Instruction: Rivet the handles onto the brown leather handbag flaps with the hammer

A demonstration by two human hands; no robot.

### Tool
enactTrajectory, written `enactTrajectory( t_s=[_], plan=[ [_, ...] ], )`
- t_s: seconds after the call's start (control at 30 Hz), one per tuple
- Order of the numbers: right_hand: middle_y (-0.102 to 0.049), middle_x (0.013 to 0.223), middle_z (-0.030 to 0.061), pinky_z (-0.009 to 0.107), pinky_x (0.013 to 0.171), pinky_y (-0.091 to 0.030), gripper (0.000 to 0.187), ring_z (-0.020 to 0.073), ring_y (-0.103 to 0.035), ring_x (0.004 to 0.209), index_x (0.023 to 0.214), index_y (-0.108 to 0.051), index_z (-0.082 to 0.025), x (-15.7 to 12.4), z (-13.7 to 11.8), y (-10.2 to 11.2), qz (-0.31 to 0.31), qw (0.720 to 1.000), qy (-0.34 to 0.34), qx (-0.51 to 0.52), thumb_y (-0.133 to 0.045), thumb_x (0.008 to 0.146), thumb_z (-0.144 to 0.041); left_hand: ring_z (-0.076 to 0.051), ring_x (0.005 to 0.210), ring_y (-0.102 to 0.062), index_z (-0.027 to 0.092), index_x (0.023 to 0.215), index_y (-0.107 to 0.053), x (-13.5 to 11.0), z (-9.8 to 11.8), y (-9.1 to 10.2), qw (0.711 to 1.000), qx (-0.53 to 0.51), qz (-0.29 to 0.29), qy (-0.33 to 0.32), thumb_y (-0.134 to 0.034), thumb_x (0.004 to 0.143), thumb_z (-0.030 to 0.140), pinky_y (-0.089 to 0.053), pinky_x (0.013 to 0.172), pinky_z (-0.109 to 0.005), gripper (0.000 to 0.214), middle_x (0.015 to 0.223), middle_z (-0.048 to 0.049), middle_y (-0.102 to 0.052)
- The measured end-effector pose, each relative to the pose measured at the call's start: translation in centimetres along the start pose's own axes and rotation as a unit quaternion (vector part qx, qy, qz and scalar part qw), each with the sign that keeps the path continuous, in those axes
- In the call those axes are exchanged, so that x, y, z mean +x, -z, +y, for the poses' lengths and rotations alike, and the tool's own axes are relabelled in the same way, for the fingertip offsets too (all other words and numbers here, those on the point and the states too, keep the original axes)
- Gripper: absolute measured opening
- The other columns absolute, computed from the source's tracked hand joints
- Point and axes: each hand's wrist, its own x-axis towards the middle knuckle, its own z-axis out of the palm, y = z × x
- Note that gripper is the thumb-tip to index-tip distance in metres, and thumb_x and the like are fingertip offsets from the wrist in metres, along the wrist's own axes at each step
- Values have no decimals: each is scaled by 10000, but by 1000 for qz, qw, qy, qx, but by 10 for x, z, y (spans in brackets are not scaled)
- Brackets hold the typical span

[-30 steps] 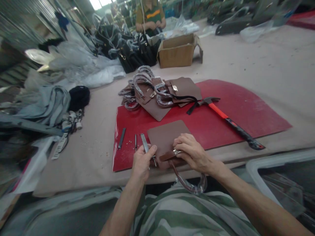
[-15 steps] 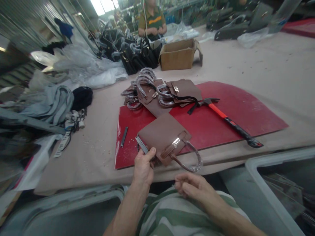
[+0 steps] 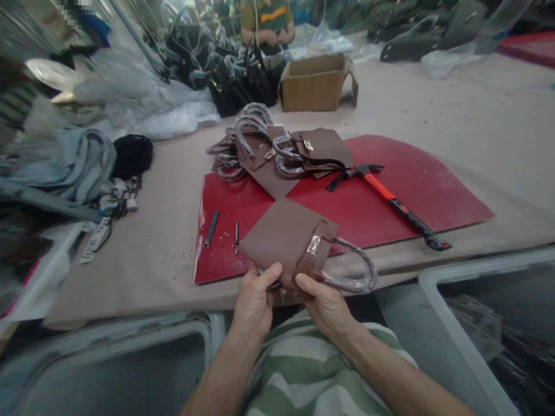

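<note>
Brown bag panel (image 3: 286, 237): my right hand (image 3: 325, 303) has rejoined my left hand (image 3: 255, 301), both pinching its near edge.

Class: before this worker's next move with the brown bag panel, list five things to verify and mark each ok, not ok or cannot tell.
1. Grip: the left hand and the right hand both pinch the brown bag panel at its near edge: ok.
2. The metal clasp faces up, uncovered: ok.
3. The wrapped handle lies clear of the hammer: ok.
4. Panel flat on the red mat: not ok, its near edge is lifted.
5. Which tool sits under the left fingers: cannot tell.
</note>
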Motion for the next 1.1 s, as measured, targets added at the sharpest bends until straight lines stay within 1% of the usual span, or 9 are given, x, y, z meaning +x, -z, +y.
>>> enactTrajectory(
  t_s=[0.07, 0.17, 0.4, 0.57, 0.8, 0.87, 0.93, 1.0, 1.1],
  plan=[
    [-749, 1076, 61, 417, 912, -526, 365, 269, -674, 1012, 1051, -749, -204, -2, -2, -2, -32, 999, 8, 2, -819, 705, -297, -105, 568, -611, 125, 1019, -656, -1, 2, -1, 1000, 7, 7, 15, -898, 557, 335, -483, 465, -195, 562, 846, -32, -721],
    [-756, 1044, 64, 453, 976, -506, 399, 284, -668, 1048, 1080, -744, -206, -3, -5, -4, -46, 999, 4, -3, -825, 700, -296, -111, 534, -606, 99, 967, -671, -3, 4, -1, 999, 11, 19, 35, -913, 521, 341, -487, 432, -199, 562, 772, -36, -717],
    [-758, 1004, 56, 467, 918, -551, 420, 299, -681, 1012, 1082, -743, -226, -4, -4, -1, -56, 998, -14, -12, -841, 689, -337, -122, 513, -601, 90, 917, -698, -2, 3, 2, 995, -6, -8, 100, -880, 558, 299, -497, 430, -220, 454, 750, -67, -723],
    [-757, 980, 53, 460, 902, -562, 418, 298, -680, 1005, 1067, -743, -223, -3, -2, 1, -55, 998, -6, -21, -849, 680, -339, -111, 472, -565, 96, 876, -696, -1, 1, 5, 995, 0, -3, 104, -860, 588, 286, -462, 410, -213, 382, 675, -44, -682],
    [-755, 912, 44, 440, 882, -554, 281, 263, -688, 895, 911, -747, -195, -2, 0, -4, -4, 1000, 10, -29, -841, 675, -314, -108, 496, -576, 98, 909, -685, 1, 2, 8, 996, 15, -24, 82, -858, 647, 339, -491, 434, -203, 396, 694, -42, -686],
    [-752, 929, 33, 410, 876, -541, 301, 244, -676, 888, 947, -742, -201, -1, 1, -5, 3, 999, 30, -30, -834, 677, -296, -114, 505, -588, 99, 921, -684, -1, 4, 12, 997, 14, -21, 72, -819, 710, 345, -508, 450, -210, 352, 712, -49, -690],
    [-747, 908, 21, 372, 816, -535, 309, 223, -659, 843, 941, -738, -207, 0, 1, -5, 22, 998, 50, -41, -836, 662, -299, -138, 537, -624, 100, 918, -678, -5, 8, 17, 997, -8, 3, 80, -723, 813, 334, -543, 489, -237, 261, 728, -66, -693],
    [-734, 848, 5, 332, 727, -518, 283, 196, -629, 768, 878, -734, -211, 1, 1, -4, 55, 995, 67, -53, -846, 636, -306, -175, 612, -674, 87, 911, -672, -12, 11, 24, 994, -39, 32, 96, -598, 896, 261, -589, 570, -282, 190, 752, -95, -697],
    [-705, 771, -10, 288, 620, -474, 249, 164, -579, 685, 785, -722, -210, 2, 1, -1, 91, 992, 66, -55, -863, 603, -305, -209, 762, -718, 60, 932, -672, -23, 14, 37, 991, -68, 72, 91, -505, 894, 94, -623, 727, -340, 175, 861, -143, -711]
  ],
)
